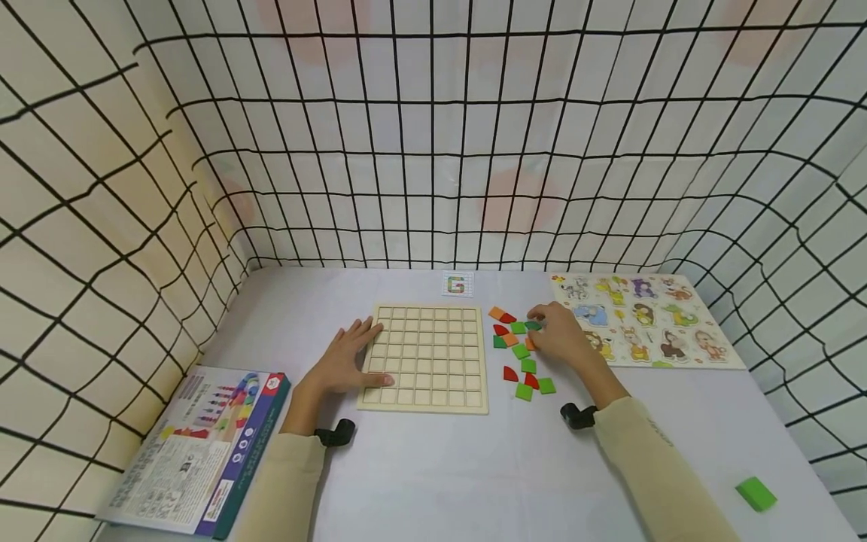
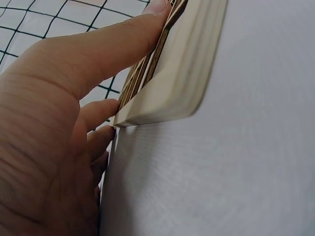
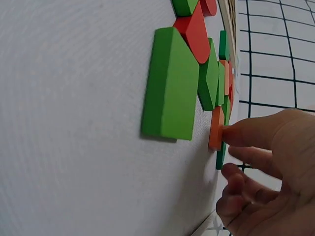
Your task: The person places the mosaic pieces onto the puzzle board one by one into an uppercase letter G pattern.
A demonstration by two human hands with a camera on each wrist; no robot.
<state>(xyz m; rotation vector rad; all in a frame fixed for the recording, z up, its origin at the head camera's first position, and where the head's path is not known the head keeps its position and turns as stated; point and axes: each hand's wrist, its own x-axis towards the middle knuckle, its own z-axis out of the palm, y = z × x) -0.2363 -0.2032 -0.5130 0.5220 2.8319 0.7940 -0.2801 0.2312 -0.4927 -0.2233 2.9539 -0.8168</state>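
My left hand (image 1: 344,360) rests at the left edge of a pale wooden grid board (image 1: 363,403), fingers spread and fairly straight, thumb lying over the board's face. In the left wrist view the thumb (image 2: 98,54) reaches across the board's thick rounded corner (image 2: 167,93). To the right of the board, my right hand (image 1: 561,335) is over a scatter of small coloured tiles, its fingers loosely bent. A dark green tile (image 1: 533,325) lies right at its fingertips. Close by the thumb is an orange tile (image 3: 216,129). Red tiles (image 1: 510,373) and light green tiles (image 1: 524,391) lie nearer me.
Behind the board lies a small card (image 1: 457,284) with a coloured G pattern. An animal picture board (image 1: 650,360) is at the back right, a boxed set (image 1: 196,452) at the left. A lone green block (image 1: 755,494) sits front right. Black netting (image 1: 433,154) surrounds the table.
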